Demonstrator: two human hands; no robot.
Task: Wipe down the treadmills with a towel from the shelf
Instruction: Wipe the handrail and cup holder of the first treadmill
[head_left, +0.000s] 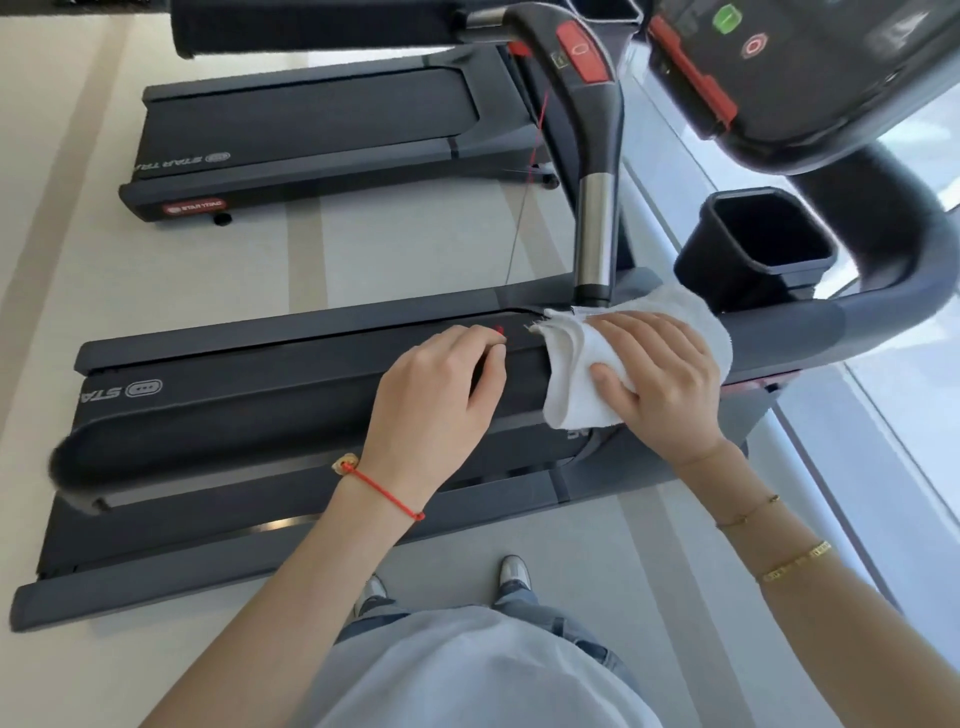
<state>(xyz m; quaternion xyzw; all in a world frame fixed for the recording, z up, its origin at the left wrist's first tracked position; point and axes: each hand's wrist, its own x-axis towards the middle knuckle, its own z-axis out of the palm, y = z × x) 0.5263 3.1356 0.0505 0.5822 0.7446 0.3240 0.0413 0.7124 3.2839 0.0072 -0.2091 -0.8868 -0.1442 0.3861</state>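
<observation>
Towel (582, 374) under right hand (660, 379); deck (270, 374) reads "STA".

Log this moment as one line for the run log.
step: wiping handrail | right hand: holds towel on rail | left hand: grips rail beside towel | second treadmill: behind, untouched
</observation>
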